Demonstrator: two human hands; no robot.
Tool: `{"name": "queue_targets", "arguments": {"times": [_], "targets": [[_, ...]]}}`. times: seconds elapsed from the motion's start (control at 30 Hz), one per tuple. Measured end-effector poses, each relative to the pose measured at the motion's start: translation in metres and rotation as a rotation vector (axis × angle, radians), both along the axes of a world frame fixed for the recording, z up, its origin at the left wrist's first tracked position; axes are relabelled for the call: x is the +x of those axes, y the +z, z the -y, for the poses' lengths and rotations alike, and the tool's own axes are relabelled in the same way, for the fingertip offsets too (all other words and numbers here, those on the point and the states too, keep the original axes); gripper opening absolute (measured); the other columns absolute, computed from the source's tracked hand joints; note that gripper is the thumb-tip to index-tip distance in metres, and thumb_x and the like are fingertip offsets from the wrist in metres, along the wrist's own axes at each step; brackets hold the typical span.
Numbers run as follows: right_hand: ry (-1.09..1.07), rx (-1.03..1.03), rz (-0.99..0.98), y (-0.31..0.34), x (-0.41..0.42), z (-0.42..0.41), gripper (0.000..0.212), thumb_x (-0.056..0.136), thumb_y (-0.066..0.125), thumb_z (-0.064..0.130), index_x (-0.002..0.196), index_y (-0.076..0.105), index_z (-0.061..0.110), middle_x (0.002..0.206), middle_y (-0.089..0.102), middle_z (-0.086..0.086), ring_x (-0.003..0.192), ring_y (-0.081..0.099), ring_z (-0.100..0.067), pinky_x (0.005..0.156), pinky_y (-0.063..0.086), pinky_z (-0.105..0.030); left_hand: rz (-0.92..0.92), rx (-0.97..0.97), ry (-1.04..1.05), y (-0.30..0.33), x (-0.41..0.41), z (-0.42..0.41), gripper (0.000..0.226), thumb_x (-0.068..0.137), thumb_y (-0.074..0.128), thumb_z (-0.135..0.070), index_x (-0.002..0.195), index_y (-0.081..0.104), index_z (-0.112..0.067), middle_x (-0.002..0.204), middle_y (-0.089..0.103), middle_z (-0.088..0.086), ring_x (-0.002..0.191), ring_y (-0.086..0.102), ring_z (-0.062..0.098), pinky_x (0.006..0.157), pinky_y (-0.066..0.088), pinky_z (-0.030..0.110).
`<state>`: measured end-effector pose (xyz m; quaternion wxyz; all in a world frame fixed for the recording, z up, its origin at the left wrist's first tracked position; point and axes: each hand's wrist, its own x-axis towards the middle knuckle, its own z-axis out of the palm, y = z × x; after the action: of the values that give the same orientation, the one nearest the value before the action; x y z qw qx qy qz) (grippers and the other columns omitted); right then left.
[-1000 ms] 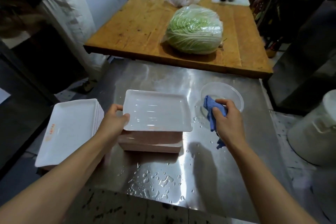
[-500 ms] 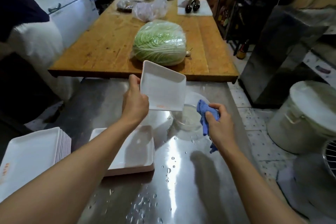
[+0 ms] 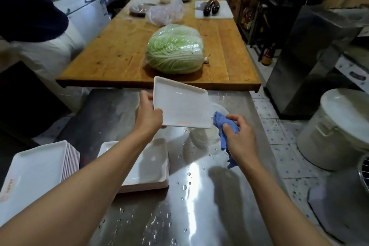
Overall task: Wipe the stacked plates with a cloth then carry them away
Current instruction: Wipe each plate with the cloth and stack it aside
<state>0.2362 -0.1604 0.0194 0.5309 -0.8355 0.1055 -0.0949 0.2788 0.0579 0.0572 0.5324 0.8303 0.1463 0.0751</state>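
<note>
My left hand (image 3: 148,115) grips the left edge of a white rectangular plate (image 3: 182,104), lifted and tilted above the steel table. My right hand (image 3: 238,138) is closed on a blue cloth (image 3: 224,126), whose top touches the plate's lower right corner. Below my left forearm a stack of wet white plates (image 3: 151,170) lies on the table. A second, taller stack of white plates (image 3: 40,170) sits at the left edge.
The steel table (image 3: 199,215) is dotted with water drops. A clear plastic bowl (image 3: 207,136) stands under the lifted plate. Beyond lies a wooden table (image 3: 119,54) with a wrapped cabbage (image 3: 175,49). A person stands at far left (image 3: 30,16). A white lidded bucket (image 3: 339,128) sits on the floor at right.
My left hand lifted the top plate off the middle stack and tilted it up. My right hand brought the cloth up to the plate's lower right corner. My view has tilted up.
</note>
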Motion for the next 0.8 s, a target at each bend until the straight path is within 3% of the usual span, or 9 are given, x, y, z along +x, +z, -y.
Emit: {"name": "queue_targets", "arguments": {"times": [0.07, 0.17, 0.3, 0.4, 0.5, 0.57, 0.67, 0.8], "targets": [[0.000, 0.010, 0.048, 0.006, -0.001, -0.007, 0.015, 0.090, 0.053, 0.020, 0.099, 0.057, 0.032, 0.105, 0.059, 0.000, 0.084, 0.056, -0.001, 0.061, 0.039, -0.011, -0.093, -0.152, 0.020, -0.003, -0.011, -0.009, 0.033, 0.085, 0.045, 0.006, 0.105, 0.035, -0.019, 0.108, 0.049, 0.004, 0.088, 0.055, 0.018, 0.047, 0.054, 0.028], [-0.008, 0.008, 0.168, 0.025, 0.001, -0.023, 0.019, 0.089, 0.052, 0.015, 0.098, 0.056, 0.031, 0.102, 0.060, 0.003, 0.086, 0.055, -0.002, 0.069, 0.040, -0.014, -0.151, -0.363, 0.041, -0.007, -0.030, -0.020, 0.032, 0.087, 0.046, 0.005, 0.104, 0.038, -0.020, 0.102, 0.054, 0.004, 0.086, 0.060, 0.021, 0.047, 0.052, 0.027], [0.044, -0.085, 0.256, 0.049, 0.004, -0.053, 0.025, 0.090, 0.054, 0.014, 0.114, 0.053, 0.020, 0.109, 0.057, 0.000, 0.098, 0.053, -0.014, 0.083, 0.044, -0.028, -0.147, -0.512, 0.017, -0.003, -0.058, -0.036, 0.029, 0.090, 0.046, 0.001, 0.096, 0.044, -0.027, 0.102, 0.058, 0.002, 0.088, 0.062, 0.022, 0.048, 0.053, 0.027], [0.183, -0.342, 0.159, 0.055, 0.001, -0.073, 0.028, 0.093, 0.053, 0.021, 0.120, 0.053, 0.017, 0.121, 0.053, -0.002, 0.114, 0.045, -0.019, 0.097, 0.039, -0.034, -0.116, -0.535, -0.020, 0.000, -0.076, -0.048, 0.029, 0.093, 0.047, -0.004, 0.099, 0.047, -0.032, 0.102, 0.060, -0.003, 0.088, 0.063, 0.020, 0.051, 0.054, 0.027], [0.248, -0.687, 0.102, 0.054, -0.011, -0.086, 0.036, 0.093, 0.053, 0.030, 0.128, 0.053, 0.022, 0.143, 0.040, 0.002, 0.133, 0.026, -0.021, 0.109, 0.021, -0.033, -0.096, -0.506, -0.041, 0.002, -0.091, -0.061, 0.027, 0.096, 0.046, -0.009, 0.113, 0.049, -0.030, 0.103, 0.062, -0.006, 0.091, 0.063, 0.020, 0.056, 0.056, 0.030], [0.301, -0.654, 0.136, 0.055, -0.024, -0.095, 0.034, 0.092, 0.054, 0.023, 0.126, 0.056, 0.020, 0.143, 0.038, -0.001, 0.131, 0.028, -0.019, 0.105, 0.023, -0.027, -0.081, -0.511, -0.050, 0.004, -0.100, -0.070, 0.027, 0.097, 0.045, -0.010, 0.113, 0.051, -0.030, 0.105, 0.063, -0.004, 0.093, 0.064, 0.021, 0.058, 0.056, 0.033], [0.384, -0.699, 0.184, 0.049, -0.039, -0.105, 0.028, 0.092, 0.054, 0.010, 0.119, 0.062, 0.011, 0.127, 0.050, -0.009, 0.117, 0.040, -0.022, 0.093, 0.039, -0.030, -0.066, -0.548, -0.060, 0.005, -0.113, -0.080, 0.028, 0.097, 0.044, -0.008, 0.108, 0.054, -0.032, 0.103, 0.065, -0.001, 0.089, 0.065, 0.022, 0.057, 0.055, 0.033], [0.226, -0.568, 0.129, 0.052, -0.034, -0.123, 0.028, 0.093, 0.051, 0.014, 0.120, 0.057, 0.018, 0.125, 0.046, -0.003, 0.119, 0.042, -0.021, 0.089, 0.036, -0.015, -0.075, -0.591, -0.076, 0.006, -0.132, -0.092, 0.035, 0.097, 0.043, -0.007, 0.125, 0.051, -0.025, 0.110, 0.065, 0.003, 0.092, 0.065, 0.023, 0.058, 0.055, 0.032]]}}
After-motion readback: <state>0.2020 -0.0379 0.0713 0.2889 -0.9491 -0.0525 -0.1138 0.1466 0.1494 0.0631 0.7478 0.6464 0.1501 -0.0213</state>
